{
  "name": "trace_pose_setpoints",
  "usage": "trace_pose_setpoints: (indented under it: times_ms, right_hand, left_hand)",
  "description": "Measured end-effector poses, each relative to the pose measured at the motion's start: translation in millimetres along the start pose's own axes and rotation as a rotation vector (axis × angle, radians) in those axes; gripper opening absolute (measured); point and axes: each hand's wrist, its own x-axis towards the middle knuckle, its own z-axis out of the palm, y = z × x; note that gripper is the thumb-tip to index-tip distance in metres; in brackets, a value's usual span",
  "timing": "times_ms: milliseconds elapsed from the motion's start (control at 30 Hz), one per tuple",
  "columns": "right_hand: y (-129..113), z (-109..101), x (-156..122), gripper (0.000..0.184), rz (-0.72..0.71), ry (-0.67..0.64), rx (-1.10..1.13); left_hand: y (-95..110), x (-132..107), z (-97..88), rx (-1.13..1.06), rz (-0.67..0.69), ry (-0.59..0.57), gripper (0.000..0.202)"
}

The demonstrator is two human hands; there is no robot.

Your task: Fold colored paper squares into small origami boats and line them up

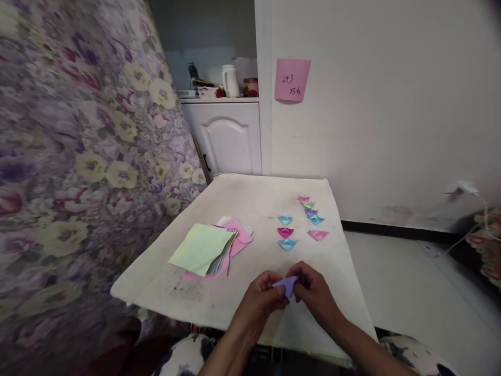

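Left grip (260, 297) and right grip (313, 287) are both pinched on one violet folded paper (288, 285), so neither is nearer to it; the paper lies between them, held over the bench (250, 193) by its near edge, to the right of that edge's middle; its long side runs from grip to grip, roughly along the near edge, right end tipped slightly farther, with a point facing the near edge; just beyond the grips, toward the far edge, lies a blue folded paper (287, 244), and a pink folded paper (318, 235) sits closer to the right edge; a paper stack (201, 248) lies well apart, toward the left edge.
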Motion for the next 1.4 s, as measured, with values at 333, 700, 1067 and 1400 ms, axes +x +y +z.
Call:
trace_pose_setpoints:
  times_ms: [333, 700, 1067, 1400]
  right_hand:
    - [5, -1, 2, 0.013, 0.13, -0.087, 0.046]
    - [6, -1, -2, 0.014, 0.375, -0.146, 0.284]
    - [-6, -9, 2, 0.01, 0.164, -0.194, 0.088]
    - [10, 3, -2, 0.01, 0.256, -0.063, 0.364]
  left_hand:
    - [3, 0, -6.5, 0.173, -0.08, -0.007, 0.024]
    - [2, 1, -10.4, 0.275, -0.161, 0.003, 0.028]
    - [7, 0, -10.0, 0.263, -0.143, -0.021, 0.024]
    - [7, -1, -8.4, 0.294, -0.149, 0.015, 0.021]
